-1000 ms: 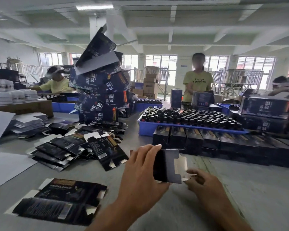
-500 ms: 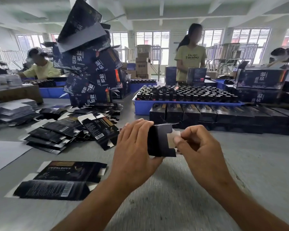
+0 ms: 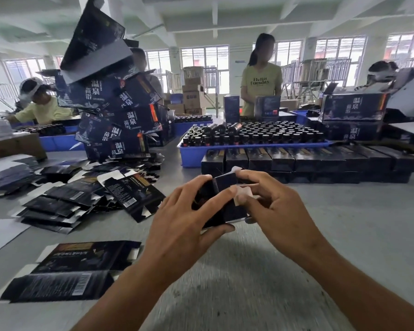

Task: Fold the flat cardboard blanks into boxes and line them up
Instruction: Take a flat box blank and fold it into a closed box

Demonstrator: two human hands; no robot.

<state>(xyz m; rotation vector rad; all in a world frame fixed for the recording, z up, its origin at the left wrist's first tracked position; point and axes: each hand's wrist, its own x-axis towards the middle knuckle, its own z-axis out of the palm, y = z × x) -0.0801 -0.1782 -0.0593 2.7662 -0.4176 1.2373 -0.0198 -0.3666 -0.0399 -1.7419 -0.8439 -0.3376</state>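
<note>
Two hands work one small black carton (image 3: 221, 201), held above the grey table (image 3: 344, 235) between them. The left hand (image 3: 177, 225) grips the carton from its left side, fingers curled over the top edge and thumb hooked under the lower edge. The right hand (image 3: 277, 211) pinches the pale end flap (image 3: 243, 194) between thumb and fingers at the carton's right end.

Against half a second ago: the two hands have closed in on each other, and the carton, then held upright with its pale flap sticking out to the right, now lies turned with a broad black face up and the flap folded down against its end. The right hand has gone from pinching the flap's tip to wrapping round the end.

Just beyond the hands, a row of finished black boxes (image 3: 308, 160) stands side by side, touching one another, in front of a blue tray (image 3: 191, 158) packed with dark bottles (image 3: 253, 134).

Left of the left hand, a loose heap of flat blanks (image 3: 65, 199) is spread on the table. Nearer and lower left, two more flat blanks (image 3: 69, 271) lie printed side up.

Beyond the heap, a leaning stack of larger dark printed cartons (image 3: 115, 111) rises. A person in a yellow shirt (image 3: 261, 82) stands behind the tray.
</note>
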